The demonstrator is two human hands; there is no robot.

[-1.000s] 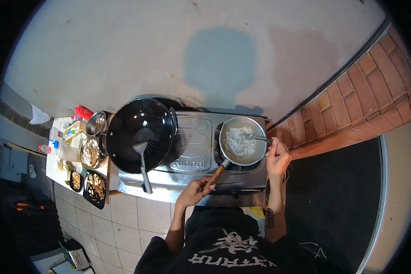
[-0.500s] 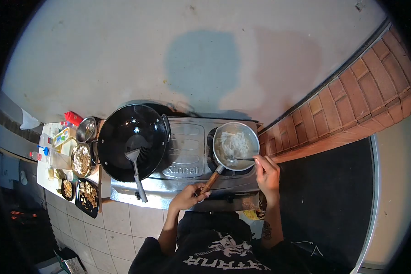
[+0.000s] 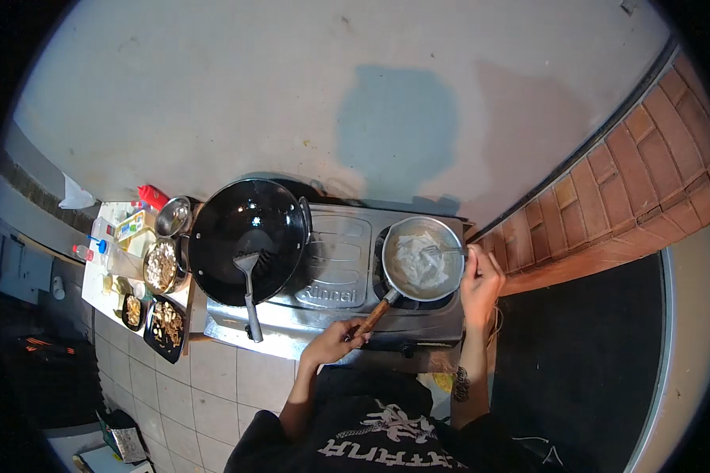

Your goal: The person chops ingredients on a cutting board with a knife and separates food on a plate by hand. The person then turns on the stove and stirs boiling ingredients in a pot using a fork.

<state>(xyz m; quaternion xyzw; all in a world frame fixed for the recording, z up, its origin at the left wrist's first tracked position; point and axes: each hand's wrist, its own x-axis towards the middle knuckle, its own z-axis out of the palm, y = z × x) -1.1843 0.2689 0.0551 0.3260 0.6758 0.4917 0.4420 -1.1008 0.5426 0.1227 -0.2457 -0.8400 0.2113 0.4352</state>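
Observation:
A small metal saucepan (image 3: 391, 288) sits on the right burner of the stove. Inside it, white noodles (image 3: 420, 270) lie in cloudy liquid. My left hand (image 3: 331, 344) is closed around the pan's wooden handle (image 3: 377, 314). At the pan's right rim, my right hand (image 3: 482, 288) grips a fork (image 3: 450, 251), its tines down among the noodles. On the left burner rests a black wok (image 3: 213, 260). A metal spatula (image 3: 252, 303) leans in it, handle out over the stove's front edge.
The metal stove (image 3: 347, 236) stands against a wall. A side table (image 3: 95, 288) at left bears a pan of chopped food (image 3: 160, 266), a black tray of food (image 3: 166, 335), a metal bowl (image 3: 173, 217) and a red bottle (image 3: 151, 195). A brick ledge (image 3: 584, 217) runs along the right.
My right hand has moved the fork toward the back of the pan, and the noodles have spread out. My left hand stays on the handle. The whole view has shifted slightly.

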